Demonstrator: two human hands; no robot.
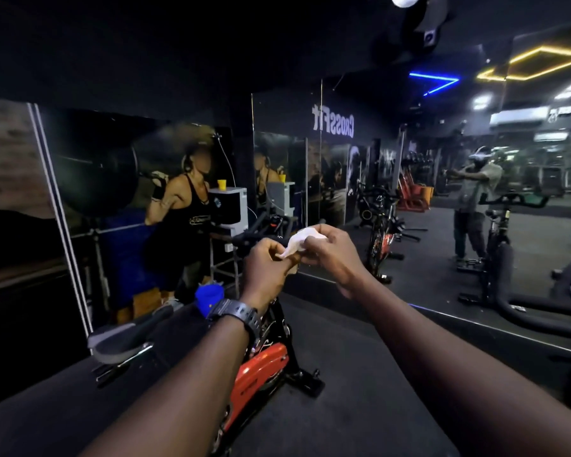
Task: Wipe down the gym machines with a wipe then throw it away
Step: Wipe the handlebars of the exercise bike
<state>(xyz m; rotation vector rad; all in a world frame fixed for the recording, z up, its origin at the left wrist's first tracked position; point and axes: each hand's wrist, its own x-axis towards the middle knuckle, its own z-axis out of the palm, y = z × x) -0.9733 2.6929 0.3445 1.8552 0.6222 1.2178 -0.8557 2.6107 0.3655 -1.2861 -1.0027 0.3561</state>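
We see both forearms reaching forward from the bottom edge, a dark watch on the left wrist. The left hand and the right hand are held up together, each with fingers curled and pinching the white wipe, which is crumpled between them; much of it is hidden behind the fingers. Below the arms stands an exercise bike with an orange body, its seat to the left and most of its frame covered by the left arm. A blue cup sits just beyond the watch. Further back, a wall mirror reflects more bikes and a dim, blurred figure.
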